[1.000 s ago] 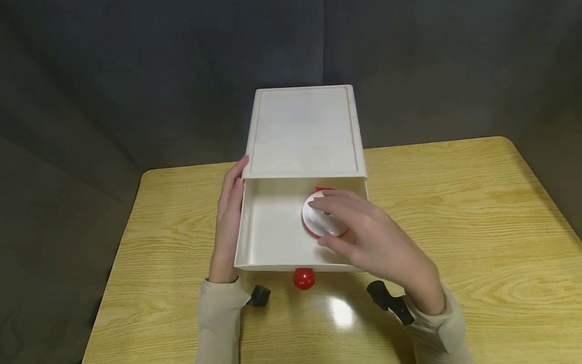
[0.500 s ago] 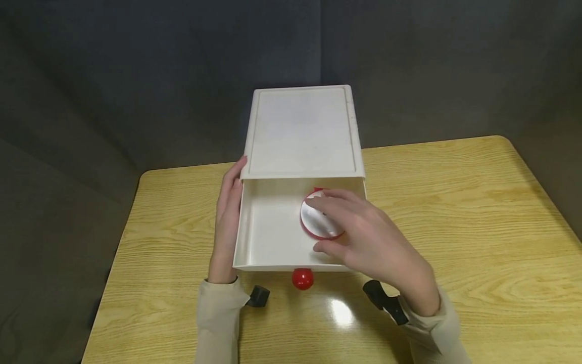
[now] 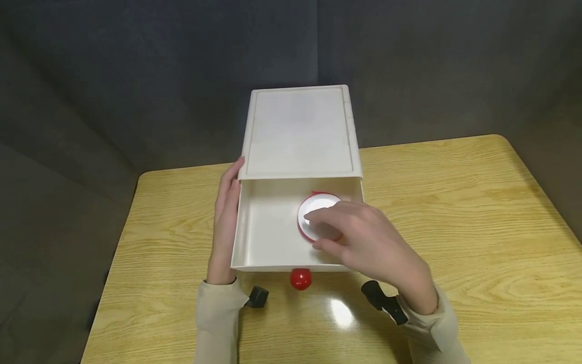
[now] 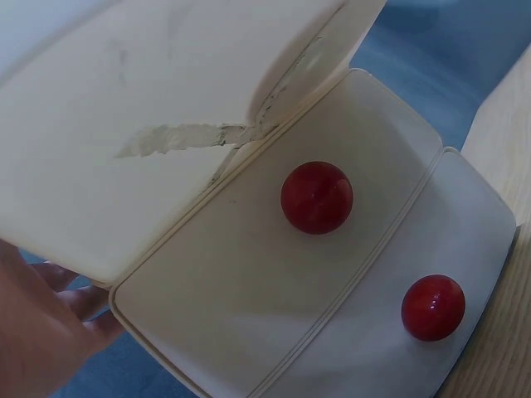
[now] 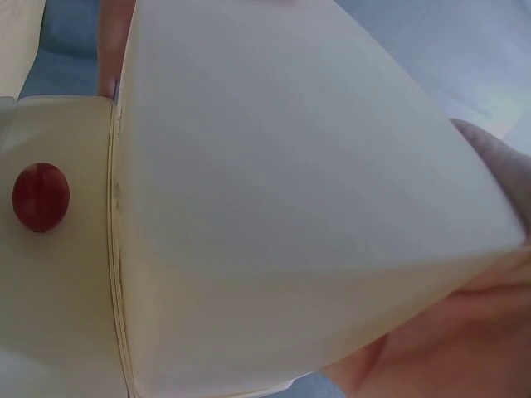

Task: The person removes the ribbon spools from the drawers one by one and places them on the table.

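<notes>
A white drawer unit (image 3: 297, 131) has its top drawer (image 3: 273, 253) pulled out toward me. Inside, toward the right, lies a round white spool (image 3: 317, 202) with a red ribbon-like edge and a small red end sticking out at its far side. My right hand (image 3: 368, 235) reaches over the drawer's right wall; its index finger bends onto the spool's white face and its thumb is at the near rim, pinching that edge. The other fingers are partly hidden. My left hand (image 3: 226, 222) rests straight-fingered along the unit's left side.
The top drawer's red knob (image 3: 300, 279) sticks out at the front. Closed drawers with red knobs (image 4: 317, 197) lie below. The unit stands on a wood-grain table (image 3: 477, 227), with a dark curtain (image 3: 182, 76) behind. A black wrist camera (image 3: 257, 297) juts from the left cuff.
My right index finger has come down across the spool's face, nearer the thumb. The spool has shifted slightly toward me and its face looks brighter. The left hand keeps its place on the unit.
</notes>
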`<action>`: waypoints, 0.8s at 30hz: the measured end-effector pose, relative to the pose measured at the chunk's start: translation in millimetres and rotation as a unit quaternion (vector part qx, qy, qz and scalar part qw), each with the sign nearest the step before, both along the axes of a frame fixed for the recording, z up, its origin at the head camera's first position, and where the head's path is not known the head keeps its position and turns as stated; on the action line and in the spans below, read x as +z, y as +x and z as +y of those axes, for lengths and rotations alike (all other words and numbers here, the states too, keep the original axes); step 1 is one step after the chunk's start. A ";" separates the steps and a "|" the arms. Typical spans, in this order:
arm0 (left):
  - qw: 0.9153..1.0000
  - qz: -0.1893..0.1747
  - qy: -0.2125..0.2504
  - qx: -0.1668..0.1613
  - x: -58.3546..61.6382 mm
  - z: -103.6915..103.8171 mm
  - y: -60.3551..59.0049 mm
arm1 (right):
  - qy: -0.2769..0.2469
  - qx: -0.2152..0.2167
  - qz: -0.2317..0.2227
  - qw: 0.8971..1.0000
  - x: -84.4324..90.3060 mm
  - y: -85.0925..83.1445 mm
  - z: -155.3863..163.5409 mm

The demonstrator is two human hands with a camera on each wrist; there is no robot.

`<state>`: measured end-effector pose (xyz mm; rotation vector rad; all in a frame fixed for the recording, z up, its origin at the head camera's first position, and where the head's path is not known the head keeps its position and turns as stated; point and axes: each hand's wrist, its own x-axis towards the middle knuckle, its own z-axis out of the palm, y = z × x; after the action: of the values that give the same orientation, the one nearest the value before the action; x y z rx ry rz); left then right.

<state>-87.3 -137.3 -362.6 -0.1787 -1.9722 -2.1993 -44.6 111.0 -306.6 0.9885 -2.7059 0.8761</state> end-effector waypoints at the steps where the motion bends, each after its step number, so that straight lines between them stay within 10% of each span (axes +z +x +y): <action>1: 1.000 0.001 0.001 0.000 0.0 0.0 0.0 | -0.003 0.003 0.002 1.000 -0.1 -0.2 -0.1; 24: 1.000 0.005 -0.002 -0.001 0.5 -0.1 0.6 | 0.005 -0.011 0.031 0.999 -1.8 -1.2 -4.5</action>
<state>-86.6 -137.4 -362.1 -0.1914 -1.9728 -2.1923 -45.8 106.6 -308.4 0.9695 -2.6666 0.8158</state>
